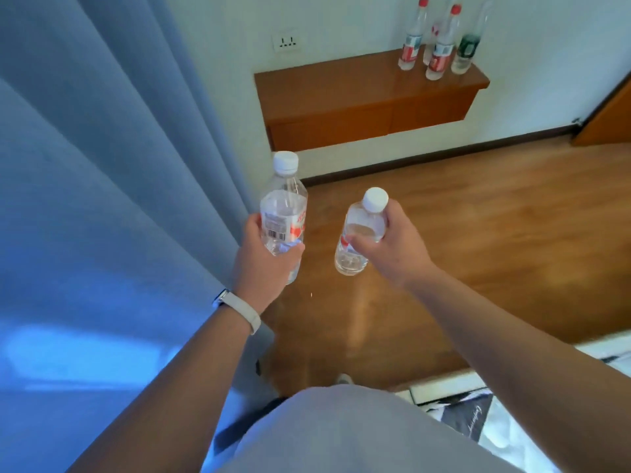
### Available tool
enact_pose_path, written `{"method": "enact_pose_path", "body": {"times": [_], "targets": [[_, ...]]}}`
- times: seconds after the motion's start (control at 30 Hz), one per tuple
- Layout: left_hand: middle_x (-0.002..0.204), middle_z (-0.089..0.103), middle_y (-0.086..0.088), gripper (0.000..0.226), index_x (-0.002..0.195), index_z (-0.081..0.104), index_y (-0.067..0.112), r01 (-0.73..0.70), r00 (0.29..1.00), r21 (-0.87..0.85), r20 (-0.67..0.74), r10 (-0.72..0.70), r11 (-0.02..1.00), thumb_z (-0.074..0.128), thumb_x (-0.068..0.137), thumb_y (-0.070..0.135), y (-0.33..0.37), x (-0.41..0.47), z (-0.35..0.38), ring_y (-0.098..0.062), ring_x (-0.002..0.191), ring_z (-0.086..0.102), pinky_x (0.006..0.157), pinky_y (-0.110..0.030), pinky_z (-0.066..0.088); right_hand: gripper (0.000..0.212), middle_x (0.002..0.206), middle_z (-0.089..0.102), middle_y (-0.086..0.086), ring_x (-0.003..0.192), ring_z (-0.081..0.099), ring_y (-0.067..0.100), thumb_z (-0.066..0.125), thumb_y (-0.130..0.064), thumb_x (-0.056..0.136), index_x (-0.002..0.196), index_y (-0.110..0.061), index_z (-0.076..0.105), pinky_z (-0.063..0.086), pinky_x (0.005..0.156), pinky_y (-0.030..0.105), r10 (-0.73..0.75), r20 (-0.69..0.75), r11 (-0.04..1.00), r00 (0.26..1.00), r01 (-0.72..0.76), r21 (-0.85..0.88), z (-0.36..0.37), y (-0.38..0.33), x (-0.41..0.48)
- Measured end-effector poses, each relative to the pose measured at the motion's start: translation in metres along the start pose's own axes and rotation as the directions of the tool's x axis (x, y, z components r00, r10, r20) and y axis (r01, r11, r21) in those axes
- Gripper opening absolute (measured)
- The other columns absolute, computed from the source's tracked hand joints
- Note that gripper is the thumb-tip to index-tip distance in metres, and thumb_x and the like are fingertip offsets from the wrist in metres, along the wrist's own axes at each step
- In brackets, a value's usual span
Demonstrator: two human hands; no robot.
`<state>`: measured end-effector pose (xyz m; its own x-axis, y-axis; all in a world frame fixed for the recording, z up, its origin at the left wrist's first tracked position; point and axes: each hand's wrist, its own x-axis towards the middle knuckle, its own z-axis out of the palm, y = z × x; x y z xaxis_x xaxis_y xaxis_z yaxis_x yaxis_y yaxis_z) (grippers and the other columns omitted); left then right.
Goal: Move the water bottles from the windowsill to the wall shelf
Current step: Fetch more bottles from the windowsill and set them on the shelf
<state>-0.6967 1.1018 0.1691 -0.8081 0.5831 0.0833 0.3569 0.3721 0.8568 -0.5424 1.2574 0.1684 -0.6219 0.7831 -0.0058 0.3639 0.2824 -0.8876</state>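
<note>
Blue curtain (112, 186) hard at the left, bare floor (478, 233) open ahead, wall shelf (341, 87) with four bottles (440, 46) crowded rightward, left hand (264, 264) gripping one white-capped bottle (283, 206), right hand (392, 247) clutching another (362, 230), both upright above the floor.

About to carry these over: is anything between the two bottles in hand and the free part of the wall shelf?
Nothing visible. Open floor lies ahead; the wall shelf's left part is bare, with standing bottles clustered at its right end.
</note>
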Motion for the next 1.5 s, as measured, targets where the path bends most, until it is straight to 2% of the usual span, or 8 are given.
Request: {"method": "enact_pose_path", "body": {"times": [0.1, 0.3, 0.5, 0.67, 0.77, 0.87, 1.07, 1.5], "targets": [[0.118, 0.057, 0.013, 0.062, 0.123, 0.04, 0.035, -0.037, 0.999, -0.031, 0.037, 0.038, 0.999, 0.082, 0.077, 0.033, 0.01, 0.031, 0.013, -0.005, 0.094, 0.059, 0.066, -0.001, 0.045, 0.061, 0.109, 0.058, -0.02, 0.102, 0.058, 0.006, 0.076, -0.053, 0.07, 0.122, -0.042, 0.044, 0.054, 0.088, 0.04, 0.005, -0.037, 1.0, 0.999, -0.006, -0.011, -0.016, 0.003, 0.026], [0.128, 0.055, 0.01, 0.07, 0.133, 0.038, 0.03, -0.04, 0.99, -0.044, 0.13, 0.046, 0.998, 0.081, 0.078, 0.033, 0.01, 0.09, 0.055, -0.012, 0.112, 0.059, 0.082, -0.022, 0.055, 0.058, 0.105, 0.056, -0.023, 0.099, 0.059, 0.004, 0.072, -0.059, 0.068, 0.116, -0.047, 0.041, 0.055, 0.084, 0.034, 0.061, -0.133, 0.998, 0.989, -0.064, -0.021, -0.03, 0.021, 0.068], [0.124, 0.055, 0.013, 0.067, 0.128, 0.037, 0.036, -0.064, 0.971, -0.093, 0.222, 0.084, 0.994, 0.081, 0.078, 0.031, -0.002, 0.162, 0.094, -0.013, 0.109, 0.059, 0.07, -0.003, 0.048, 0.064, 0.11, 0.056, -0.024, 0.101, 0.057, 0.005, 0.073, -0.059, 0.07, 0.123, -0.045, 0.042, 0.053, 0.086, 0.034, 0.148, -0.164, 0.984, 0.975, -0.161, -0.07, -0.03, 0.039, 0.127], [0.133, 0.053, 0.011, 0.069, 0.134, 0.035, 0.036, -0.058, 0.945, -0.151, 0.31, 0.103, 0.987, 0.079, 0.08, 0.032, -0.003, 0.257, 0.115, -0.012, 0.118, 0.057, 0.078, -0.012, 0.051, 0.069, 0.112, 0.056, -0.02, 0.102, 0.058, 0.008, 0.072, -0.063, 0.067, 0.126, -0.042, 0.043, 0.053, 0.088, 0.038, 0.182, -0.241, 0.974, 0.953, -0.208, -0.088, -0.025, 0.027, 0.204], [0.135, 0.053, 0.012, 0.07, 0.134, 0.035, 0.037, -0.059, 0.946, -0.184, 0.305, 0.114, 0.981, 0.079, 0.08, 0.032, 0.003, 0.316, 0.121, -0.01, 0.118, 0.055, 0.089, -0.023, 0.051, 0.069, 0.112, 0.055, -0.022, 0.102, 0.058, 0.01, 0.076, -0.057, 0.07, 0.127, -0.041, 0.041, 0.054, 0.089, 0.04, 0.167, -0.254, 0.971, 0.953, -0.203, -0.126, -0.021, 0.011, 0.258], [0.133, 0.052, 0.015, 0.069, 0.133, 0.032, 0.041, -0.041, 0.943, -0.201, 0.317, 0.105, 0.979, 0.077, 0.081, 0.034, 0.007, 0.365, 0.124, -0.008, 0.117, 0.054, 0.083, -0.017, 0.047, 0.07, 0.116, 0.054, -0.02, 0.105, 0.057, 0.012, 0.077, -0.055, 0.071, 0.128, -0.044, 0.038, 0.052, 0.09, 0.036, 0.14, -0.262, 0.969, 0.955, -0.186, -0.159, -0.017, -0.007, 0.308], [0.131, 0.054, 0.015, 0.072, 0.134, 0.033, 0.04, -0.007, 0.942, -0.229, 0.325, 0.083, 0.973, 0.079, 0.078, 0.034, 0.002, 0.432, 0.133, -0.012, 0.116, 0.057, 0.079, -0.017, 0.048, 0.064, 0.105, 0.052, -0.031, 0.095, 0.053, -0.01, 0.074, -0.06, 0.068, 0.118, -0.051, 0.035, 0.038, 0.068, 0.01, 0.135, -0.323, 0.975, 0.937, -0.184, -0.127, -0.011, -0.021, 0.366], [0.128, 0.055, 0.012, 0.072, 0.133, 0.035, 0.034, 0.012, 0.942, -0.211, 0.331, 0.06, 0.977, 0.081, 0.078, 0.027, 0.033, 0.536, 0.221, -0.013, 0.114, 0.059, 0.086, -0.03, 0.056, 0.057, 0.102, 0.056, -0.024, 0.094, 0.05, -0.016, 0.072, -0.055, 0.071, 0.118, -0.042, 0.044, 0.039, 0.067, 0.015, 0.22, -0.331, 0.971, 0.918, -0.238, -0.014, -0.056, 0.035, 0.488]]}}
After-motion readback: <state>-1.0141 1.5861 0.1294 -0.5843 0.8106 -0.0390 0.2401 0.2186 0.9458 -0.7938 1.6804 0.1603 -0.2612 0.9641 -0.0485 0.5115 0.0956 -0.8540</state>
